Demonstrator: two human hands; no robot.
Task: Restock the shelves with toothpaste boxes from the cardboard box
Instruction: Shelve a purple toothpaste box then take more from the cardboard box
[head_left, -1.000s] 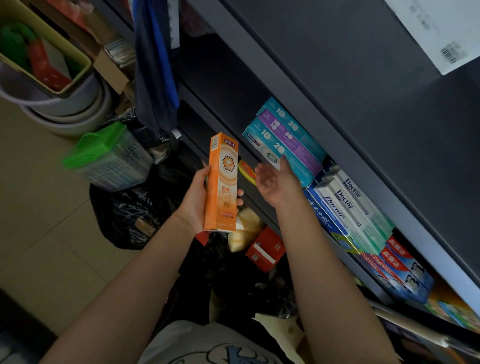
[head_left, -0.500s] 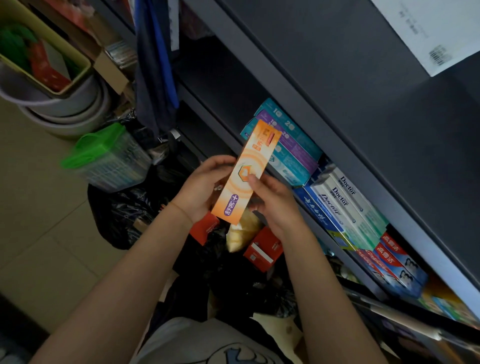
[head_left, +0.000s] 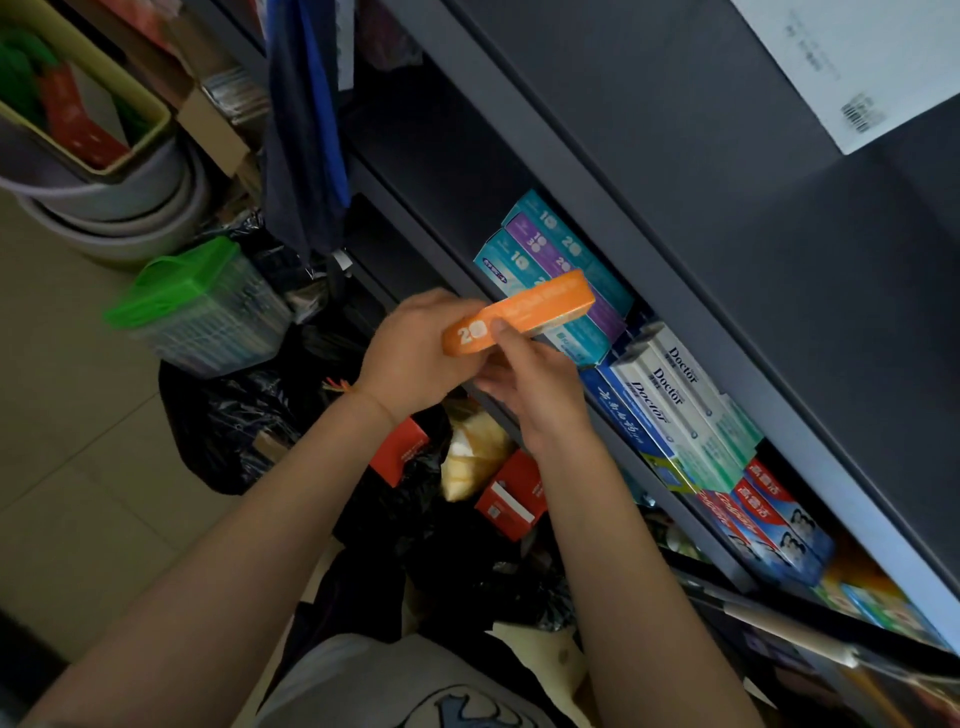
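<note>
- Orange toothpaste box sits between both hands, lying nearly level, its far end reaching toward the teal and purple boxes on the dark shelf.
- Left hand curls round the near end of the orange box from the left, fingers wrapped under and behind it.
- Right hand is just below and to the right of the box, thumb pressed on the near end beside the printed "20", the other fingers curled underneath.
- The two hands touch each other under the box.
- White and blue "Doctor" boxes stand in a row just right of the right hand on the same shelf; red and blue boxes follow further right.
- Below the hands lie black plastic bags, two small red boxes and a yellowish packet.
- A green-lidded clear container stands on the floor to the left, near stacked grey basins.
</note>
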